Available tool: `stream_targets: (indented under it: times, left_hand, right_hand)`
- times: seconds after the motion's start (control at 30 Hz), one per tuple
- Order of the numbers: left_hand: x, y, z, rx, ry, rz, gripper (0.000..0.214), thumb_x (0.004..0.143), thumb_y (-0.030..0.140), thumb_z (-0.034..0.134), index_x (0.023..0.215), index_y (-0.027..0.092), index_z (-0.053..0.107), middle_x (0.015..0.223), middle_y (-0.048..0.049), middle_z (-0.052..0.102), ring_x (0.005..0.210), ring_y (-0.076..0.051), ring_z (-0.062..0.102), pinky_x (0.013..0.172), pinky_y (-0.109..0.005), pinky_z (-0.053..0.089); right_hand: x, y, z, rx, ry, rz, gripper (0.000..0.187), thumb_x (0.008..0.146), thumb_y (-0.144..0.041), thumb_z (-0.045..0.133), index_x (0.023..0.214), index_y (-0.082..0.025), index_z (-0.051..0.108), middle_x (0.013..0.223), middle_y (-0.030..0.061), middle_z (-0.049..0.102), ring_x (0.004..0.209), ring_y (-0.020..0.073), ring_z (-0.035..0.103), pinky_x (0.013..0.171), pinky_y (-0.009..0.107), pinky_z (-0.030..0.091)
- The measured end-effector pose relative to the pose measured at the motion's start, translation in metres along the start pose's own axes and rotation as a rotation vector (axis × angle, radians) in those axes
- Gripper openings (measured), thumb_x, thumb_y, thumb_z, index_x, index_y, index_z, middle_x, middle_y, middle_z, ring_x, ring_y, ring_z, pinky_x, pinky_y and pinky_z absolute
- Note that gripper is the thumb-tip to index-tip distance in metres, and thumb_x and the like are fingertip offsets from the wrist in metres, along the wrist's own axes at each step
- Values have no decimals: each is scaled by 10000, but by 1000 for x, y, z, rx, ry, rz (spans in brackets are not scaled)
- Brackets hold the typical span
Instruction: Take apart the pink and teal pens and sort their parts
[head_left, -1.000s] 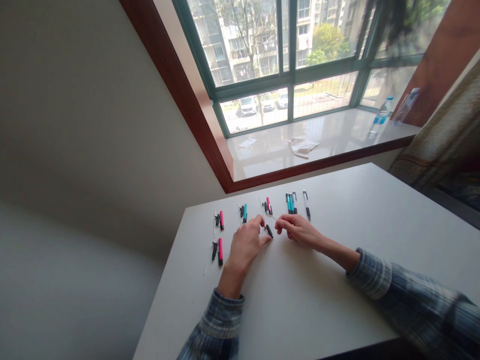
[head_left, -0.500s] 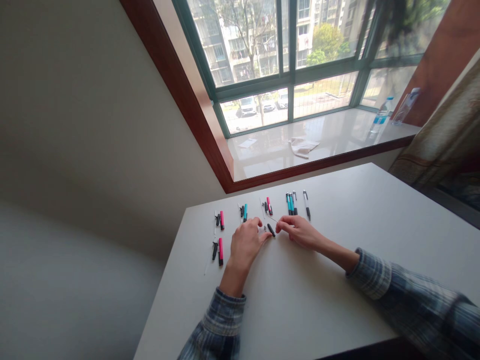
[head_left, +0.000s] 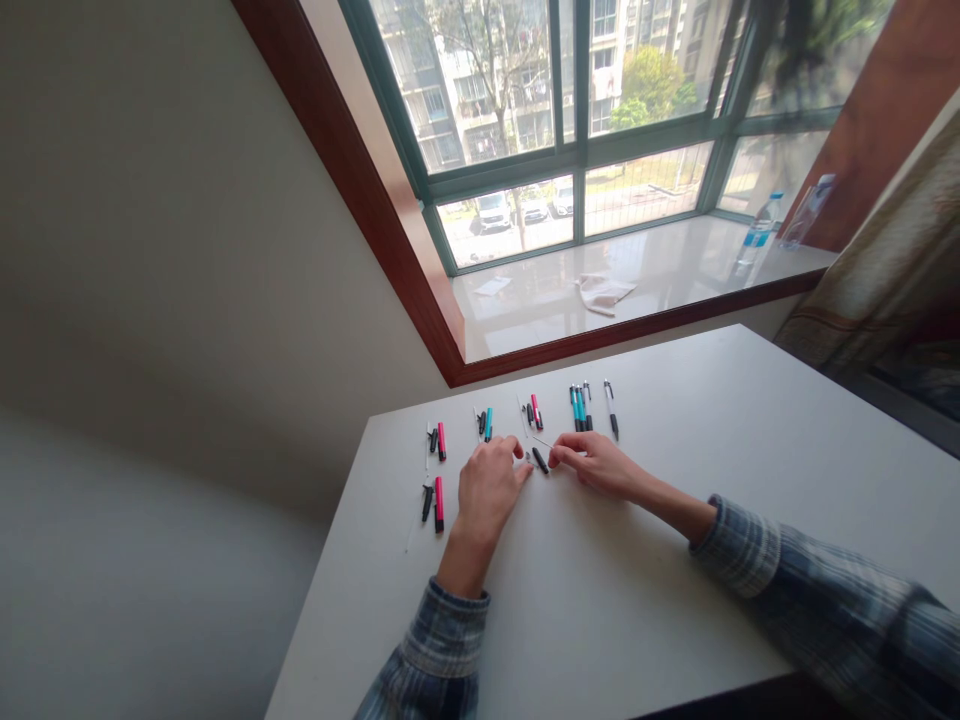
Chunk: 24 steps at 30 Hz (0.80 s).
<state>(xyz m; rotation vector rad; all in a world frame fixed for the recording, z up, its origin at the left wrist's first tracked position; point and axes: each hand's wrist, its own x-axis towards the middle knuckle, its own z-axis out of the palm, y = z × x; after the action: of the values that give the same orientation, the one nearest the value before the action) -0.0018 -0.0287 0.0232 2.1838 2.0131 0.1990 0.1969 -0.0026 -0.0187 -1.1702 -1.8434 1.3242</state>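
My right hand [head_left: 596, 464] pinches a thin, pale pen refill [head_left: 541, 441], which points to the left above the table. Between my two hands lies a black pen grip piece [head_left: 540, 460] on the white table [head_left: 637, 580]. My left hand [head_left: 489, 488] rests just left of it, thumb and fingers curved and apart. A small dark part [head_left: 528, 457], too small to name, sits between that thumb and the fingers. Beyond my hands lie a pink pen barrel [head_left: 536, 411] with black parts and a teal barrel [head_left: 489, 424] with its own parts.
On the left are two more pink barrels [head_left: 442, 441], [head_left: 439, 504], each beside black parts and a thin refill. Several whole pens [head_left: 580, 408] lie together at the back, one white-and-black pen [head_left: 611, 410] apart. Bottles [head_left: 760, 232] and a cloth [head_left: 604, 294] are on the windowsill.
My left thumb has drawn back leftward, away from the black grip piece. My right hand keeps the refill in nearly the same place. The view has shifted slightly.
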Motion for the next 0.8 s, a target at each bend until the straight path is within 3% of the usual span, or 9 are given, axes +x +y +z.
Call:
stream_targets:
  times: [0.23, 0.53, 0.8]
  left_hand:
    - [3, 4, 3, 44, 73, 0, 128, 922, 302, 686, 1009, 223, 636, 1049, -61, 705, 1003, -233, 638, 807, -308, 469]
    - [3, 9, 7, 51, 60, -14, 118, 955, 305, 634, 1044, 230, 617, 1049, -59, 706, 1031, -230, 644, 858, -307, 469]
    - [0, 6, 4, 60, 59, -35, 131, 953, 289, 630, 1051, 217, 678, 1054, -76, 722, 1022, -238, 651, 839, -311, 479]
  right_hand:
    - [0, -2, 1, 10, -15, -13, 319, 947, -411, 526, 853, -181, 727, 753, 15, 655, 629, 163, 540, 613, 273, 401]
    - [-1, -3, 4, 57, -70, 11, 335, 947, -440, 539, 850, -175, 719, 753, 21, 650, 621, 160, 539, 576, 263, 396]
    - [-2, -2, 3, 33, -17, 5, 331, 960, -434, 530, 874, -187, 732, 776, 18, 666, 616, 160, 548, 597, 271, 400]
